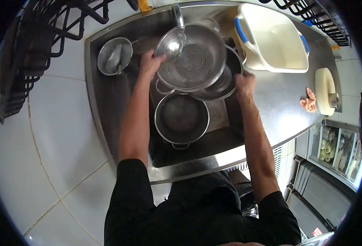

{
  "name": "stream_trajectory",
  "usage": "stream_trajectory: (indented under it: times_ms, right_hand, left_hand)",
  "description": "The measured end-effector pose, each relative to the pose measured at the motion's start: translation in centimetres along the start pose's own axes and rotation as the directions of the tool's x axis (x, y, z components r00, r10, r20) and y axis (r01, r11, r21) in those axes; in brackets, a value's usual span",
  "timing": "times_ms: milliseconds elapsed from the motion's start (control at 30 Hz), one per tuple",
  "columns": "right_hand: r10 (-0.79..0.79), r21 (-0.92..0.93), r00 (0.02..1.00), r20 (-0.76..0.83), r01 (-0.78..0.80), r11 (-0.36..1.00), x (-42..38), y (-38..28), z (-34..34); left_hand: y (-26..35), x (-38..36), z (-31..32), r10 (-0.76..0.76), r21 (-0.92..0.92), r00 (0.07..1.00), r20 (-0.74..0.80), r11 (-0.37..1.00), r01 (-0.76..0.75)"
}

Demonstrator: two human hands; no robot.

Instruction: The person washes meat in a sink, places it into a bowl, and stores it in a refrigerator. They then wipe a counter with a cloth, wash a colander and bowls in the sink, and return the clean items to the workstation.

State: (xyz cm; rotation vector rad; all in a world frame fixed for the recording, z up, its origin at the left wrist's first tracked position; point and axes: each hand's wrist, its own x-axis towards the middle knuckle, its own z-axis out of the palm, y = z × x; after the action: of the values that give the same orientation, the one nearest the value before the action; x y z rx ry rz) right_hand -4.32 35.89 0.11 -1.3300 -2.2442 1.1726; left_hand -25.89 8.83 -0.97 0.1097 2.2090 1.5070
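A steel colander [192, 61] with small holes in its base is tilted under the tap [177, 15], and water runs into it. My left hand [150, 64] is closed on the colander's left rim. Partly hidden beneath the colander is a round steel pan [219, 88]. My right hand [245, 84] is closed at that pan's right edge; its exact grip is partly hidden. Nearer to me, a steel pot [181, 117] with loop handles sits in the sink [218, 117].
On the left ledge stands a steel bowl [105, 61] with something inside. A cream tub [267, 61] with blue handles is on the right counter. Pieces of raw meat [308, 101] lie beside a round cutting board [323, 88]. Black racks [58, 30] overhang the upper left.
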Motion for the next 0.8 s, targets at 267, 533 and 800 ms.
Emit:
stream_trajectory:
  times_ms: [267,533,800]
  right_hand:
    - [-0.711,-0.529,0.696,0.1,0.643,0.555,-3.0,-11.6,-2.3]
    - [-0.297,-0.23,0.948,-0.117,0.265,0.937,-2.1,-3.3,-1.1]
    - [0.197,0.868,0.973,0.122,-0.2,0.454,-8.9,7.8,-2.2]
  left_hand:
    - [-7.7,-6.5,10.6,0.235,-0.914,0.895,0.379,-0.055,0.401]
    - [-4.7,-6.5,11.5,-0.086,-0.649,0.978,0.188,0.737,0.189]
    - [6.3,-7.5,3.3,0.012,-0.007,0.989,0.146,1.0,-0.011]
